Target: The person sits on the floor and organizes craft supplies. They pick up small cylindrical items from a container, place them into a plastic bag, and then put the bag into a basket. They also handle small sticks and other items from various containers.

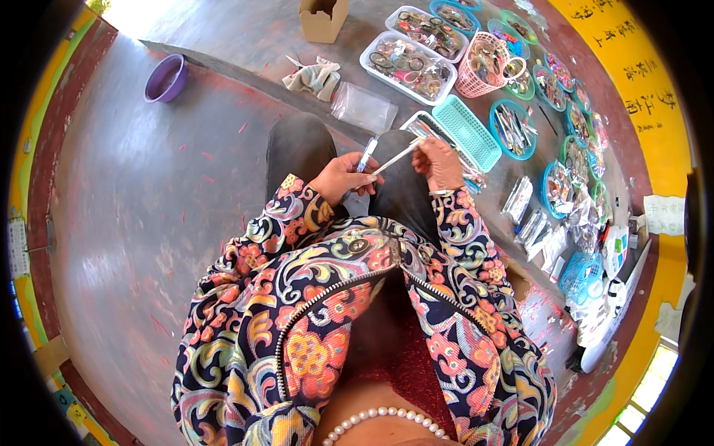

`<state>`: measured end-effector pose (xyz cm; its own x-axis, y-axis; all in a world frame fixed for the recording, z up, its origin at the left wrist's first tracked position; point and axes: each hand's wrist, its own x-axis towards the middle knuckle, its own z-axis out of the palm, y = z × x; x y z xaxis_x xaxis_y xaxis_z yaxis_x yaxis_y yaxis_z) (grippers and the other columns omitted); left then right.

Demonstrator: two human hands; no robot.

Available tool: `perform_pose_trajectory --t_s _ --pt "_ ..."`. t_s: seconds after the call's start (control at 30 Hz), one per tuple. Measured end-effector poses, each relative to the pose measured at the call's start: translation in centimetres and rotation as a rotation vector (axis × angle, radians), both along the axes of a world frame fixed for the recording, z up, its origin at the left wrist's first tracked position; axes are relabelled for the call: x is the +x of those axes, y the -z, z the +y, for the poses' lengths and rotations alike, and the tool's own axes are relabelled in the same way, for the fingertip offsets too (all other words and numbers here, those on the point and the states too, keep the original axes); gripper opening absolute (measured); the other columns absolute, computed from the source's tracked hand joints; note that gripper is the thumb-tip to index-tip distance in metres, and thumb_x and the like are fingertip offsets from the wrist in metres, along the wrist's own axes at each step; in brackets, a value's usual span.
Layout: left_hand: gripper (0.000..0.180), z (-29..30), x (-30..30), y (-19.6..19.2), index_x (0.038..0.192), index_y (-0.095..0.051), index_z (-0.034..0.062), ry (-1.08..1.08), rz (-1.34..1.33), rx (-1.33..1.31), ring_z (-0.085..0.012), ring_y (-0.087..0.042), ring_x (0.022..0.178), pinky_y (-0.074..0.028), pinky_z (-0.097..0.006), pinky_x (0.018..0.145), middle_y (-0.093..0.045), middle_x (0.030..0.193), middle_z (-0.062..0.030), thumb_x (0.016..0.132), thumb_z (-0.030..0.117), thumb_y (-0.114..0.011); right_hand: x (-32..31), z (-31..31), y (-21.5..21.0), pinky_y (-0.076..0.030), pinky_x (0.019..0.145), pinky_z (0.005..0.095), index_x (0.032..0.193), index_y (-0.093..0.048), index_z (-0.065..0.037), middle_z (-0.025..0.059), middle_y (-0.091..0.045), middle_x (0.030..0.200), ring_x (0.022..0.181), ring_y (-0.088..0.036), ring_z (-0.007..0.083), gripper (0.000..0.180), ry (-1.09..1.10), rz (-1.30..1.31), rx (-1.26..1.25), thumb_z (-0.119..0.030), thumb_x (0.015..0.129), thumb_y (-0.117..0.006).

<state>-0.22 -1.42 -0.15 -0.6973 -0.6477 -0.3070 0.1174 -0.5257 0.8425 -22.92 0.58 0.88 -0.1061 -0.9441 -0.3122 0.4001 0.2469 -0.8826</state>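
My left hand [340, 179] is closed above my lap, with a blue-and-white pen [367, 154] standing up between its fingers. A thin whitish stick [396, 157] slants from my left fingertips up to my right hand. My right hand [440, 163] pinches the upper end of that stick; whether it is a pen part or a full pen, I cannot make out. Just beyond my right hand lies a white tray [411, 117] of pens, partly hidden by my knee and hand. A turquoise basket [465, 132] stands against it.
White bins [446, 95] of small rings and trinkets, a pink basket [462, 83] and several round baskets fill the right side. A clear plastic bag [363, 108], a crumpled cloth [316, 79] and a cardboard box [321, 31] lie ahead. At left stands a purple basin [166, 79].
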Motion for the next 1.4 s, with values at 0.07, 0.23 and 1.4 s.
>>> perform_pose_trajectory --t_s 0.07,0.23,1.4 --pt "0.022 0.0 0.0 -0.2 0.100 -0.050 0.0019 -0.023 0.044 0.036 -0.0113 -0.057 0.067 -0.042 -0.021 0.052 -0.061 0.089 -0.0113 0.079 0.002 -0.056 -1.0 0.1 0.3 -0.042 0.045 0.0210 0.080 -0.058 -0.004 0.0048 -0.058 0.065 0.053 -0.055 0.0122 0.013 0.109 -0.084 0.024 -0.017 0.080 -0.057" --pt "0.020 0.1 0.2 0.0 0.097 -0.052 0.0014 -0.123 0.189 0.122 -0.0130 -0.057 0.064 -0.041 -0.020 0.051 -0.061 0.088 -0.0150 0.078 -0.003 -0.056 -2.7 0.3 1.4 -0.044 0.048 0.0255 0.077 -0.058 -0.004 0.0057 -0.058 0.066 0.057 -0.057 0.0160 0.014 0.216 -0.258 0.108 -0.018 0.078 -0.057" --pt "0.017 0.0 -0.5 0.2 0.098 -0.052 0.0014 -0.292 0.135 0.177 -0.0115 -0.052 0.063 -0.039 -0.021 0.054 -0.058 0.077 -0.0082 0.086 0.012 -0.049 -22.0 7.4 12.3 -0.044 0.051 0.0257 0.085 -0.055 -0.006 0.0056 -0.057 0.074 0.062 -0.056 0.0151 0.011 0.857 -0.110 0.210 -0.017 0.082 -0.058"
